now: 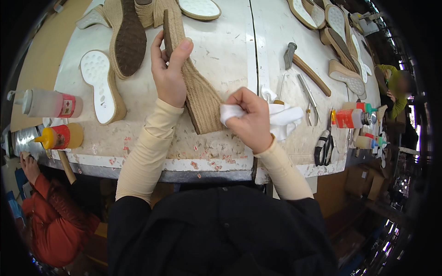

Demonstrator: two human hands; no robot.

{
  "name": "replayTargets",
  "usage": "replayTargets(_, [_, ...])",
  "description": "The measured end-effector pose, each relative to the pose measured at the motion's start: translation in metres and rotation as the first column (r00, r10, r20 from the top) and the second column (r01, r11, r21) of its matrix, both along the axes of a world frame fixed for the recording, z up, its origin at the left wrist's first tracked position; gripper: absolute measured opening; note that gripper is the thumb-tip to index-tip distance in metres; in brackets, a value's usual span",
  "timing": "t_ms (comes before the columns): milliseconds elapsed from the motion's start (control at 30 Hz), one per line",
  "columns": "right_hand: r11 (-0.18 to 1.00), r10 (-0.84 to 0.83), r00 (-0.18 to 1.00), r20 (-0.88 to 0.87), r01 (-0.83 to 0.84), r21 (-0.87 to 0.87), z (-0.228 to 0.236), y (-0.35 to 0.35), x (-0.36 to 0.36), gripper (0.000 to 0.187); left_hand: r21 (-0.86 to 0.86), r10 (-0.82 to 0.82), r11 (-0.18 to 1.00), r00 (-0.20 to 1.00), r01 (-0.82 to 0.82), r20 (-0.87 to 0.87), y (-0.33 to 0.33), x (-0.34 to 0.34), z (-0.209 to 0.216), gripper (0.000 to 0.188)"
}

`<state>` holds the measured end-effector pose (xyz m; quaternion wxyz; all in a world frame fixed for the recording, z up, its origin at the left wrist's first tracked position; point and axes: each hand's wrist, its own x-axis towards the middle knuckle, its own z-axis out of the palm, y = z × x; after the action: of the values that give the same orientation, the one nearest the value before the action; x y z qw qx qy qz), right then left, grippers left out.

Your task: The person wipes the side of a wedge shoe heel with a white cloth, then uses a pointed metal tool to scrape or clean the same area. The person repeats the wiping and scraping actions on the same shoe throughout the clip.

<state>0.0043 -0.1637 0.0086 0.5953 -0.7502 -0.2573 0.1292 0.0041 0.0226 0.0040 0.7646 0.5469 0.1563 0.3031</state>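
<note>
A wedge shoe sole [205, 96] wrapped in tan braided rope stands on its side over the table, its dark brown tread facing left. My left hand [171, 69] grips it near the middle, thumb on the rope side and fingers round the tread side. In my right hand [251, 117] a white cloth [285, 120] is bunched up, one end pressed against the thick heel end of the sole. The rest of the cloth trails to the right onto the table. Beyond my left hand lie another sole with dark tread up [130, 41] and a white-topped wedge sole [102, 87].
A hammer [306, 69], tweezers [309, 96] and black-handled pliers [324, 147] lie to the right. Bottles stand at both sides, including a yellow one [62, 136] and a red-labelled one [350, 118]. More soles [336, 20] lie far right. A co-worker in red [55, 221] sits at left.
</note>
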Motion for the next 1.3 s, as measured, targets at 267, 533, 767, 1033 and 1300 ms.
replayTargets(267, [1.000, -0.005, 0.999, -0.037, 0.005, -0.002, 0.0001, 0.0025, 0.0002, 0.013, -0.034, -0.001, 0.999, 1.000, 0.001, 0.006, -0.0010, 0.0007, 0.0003, 0.071])
replayTargets(533, [0.999, 0.039, 0.999, 0.033, -0.038, -0.020, 0.0013, 0.0006, 0.0009, 0.012, -0.033, -0.005, 0.999, 1.000, 0.005, 0.000, 0.0004, 0.0014, -0.0004, 0.072])
replayTargets(767, [1.000, 0.022, 0.999, 0.046, -0.022, -0.009, 0.0028, 0.0057, 0.0034, 0.013, 0.028, 0.032, 0.999, 0.999, -0.032, -0.005, 0.0011, 0.0036, -0.0034, 0.041])
replayTargets(1033, [0.998, 0.058, 0.998, 0.009, -0.059, 0.012, 0.0017, 0.0030, 0.0052, 0.013, 0.045, 0.020, 0.999, 1.000, -0.021, 0.015, 0.0016, 0.0032, -0.0030, 0.043])
replayTargets(1300, [0.999, 0.032, 0.999, -0.021, -0.032, 0.014, 0.0019, 0.0015, 0.0059, 0.013, -0.060, -0.011, 0.998, 1.000, 0.013, 0.029, 0.0000, 0.0028, -0.0018, 0.068])
